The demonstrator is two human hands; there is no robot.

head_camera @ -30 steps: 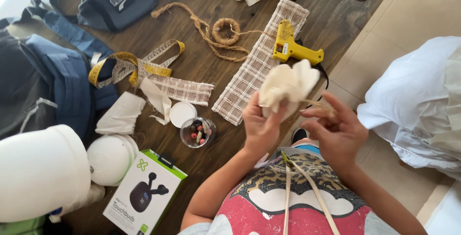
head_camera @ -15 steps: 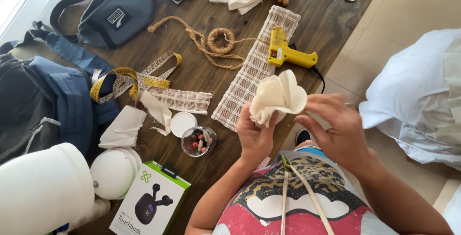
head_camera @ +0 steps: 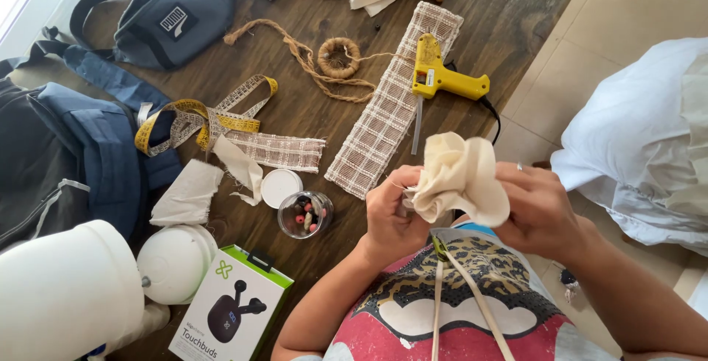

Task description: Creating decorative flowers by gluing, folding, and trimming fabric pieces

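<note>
L hand (head_camera: 391, 213) pinches the cloth flower's (head_camera: 461, 180) base at 6 o'clock, I'd say to keep the gathers bunched | R hand (head_camera: 538, 210) closed on its petals, steadying | glue gun (head_camera: 442, 77) at 12, by the plaid strip (head_camera: 394, 114) | bead jar (head_camera: 304, 213) at 9, lid off

A: State illumination.
B: Bright, even daylight; the source is at upper left, overexposed. Shadows on the tabletop (head_camera: 509, 14) are soft and short.
A: State sharpness.
B: Centre sharp. Wide-angle curvature at the edges; nearest objects at lower left slightly soft.
</note>
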